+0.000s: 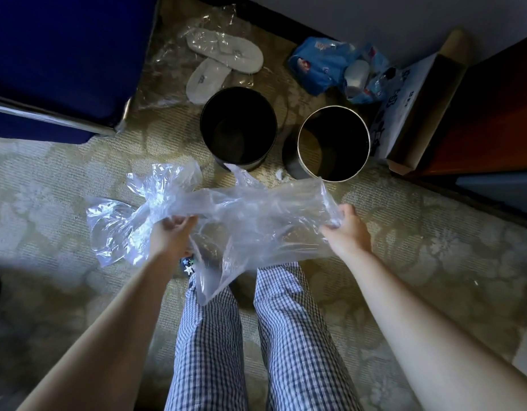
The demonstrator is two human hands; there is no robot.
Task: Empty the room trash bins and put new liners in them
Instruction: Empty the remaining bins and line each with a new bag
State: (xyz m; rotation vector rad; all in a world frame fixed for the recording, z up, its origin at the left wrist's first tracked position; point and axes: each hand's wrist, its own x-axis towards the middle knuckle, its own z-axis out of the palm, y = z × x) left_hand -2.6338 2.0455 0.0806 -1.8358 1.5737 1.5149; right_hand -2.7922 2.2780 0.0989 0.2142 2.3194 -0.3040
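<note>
Left hand (173, 237) grips clear liner (250, 212) near one end, fingers curled round bunched plastic. Right hand (346, 229) pinches other end. Liner stretched between hands, crumpled, loose folds hanging below and left of left hand. Two dark bins upright on carpet (404, 247) beyond hands: black bin (238, 129) ahead, between hands; silver-rimmed bin (333, 143) ahead of right hand, just beside black bin. Slippers (223, 60) and blue bag (321, 66) farther beyond bins.
</note>
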